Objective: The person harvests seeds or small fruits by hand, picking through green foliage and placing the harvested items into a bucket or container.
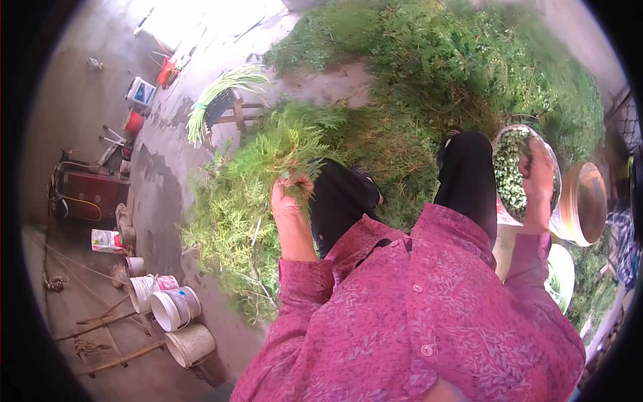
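My left hand (293, 191) is closed round the stems of a leafy green branch (284, 147), beside my left knee. Feathery foliage spreads above and to the left of that hand. On the right, my right hand (538, 171) is over the edge of a round bucket (512, 177) holding many small green pieces. Something dark green shows at its fingers, but they are blurred, and whether they grip it is unclear. Large heaps of green branches (429, 74) lie in front of my legs.
An orange-brown bucket (584, 201) and a pale green basin (561, 278) stand at the right. A wooden stool (239, 110) bears long green stalks (218, 100). White buckets (175, 308), a wooden ladder (110, 338) and a dark red machine (90, 194) are at the left.
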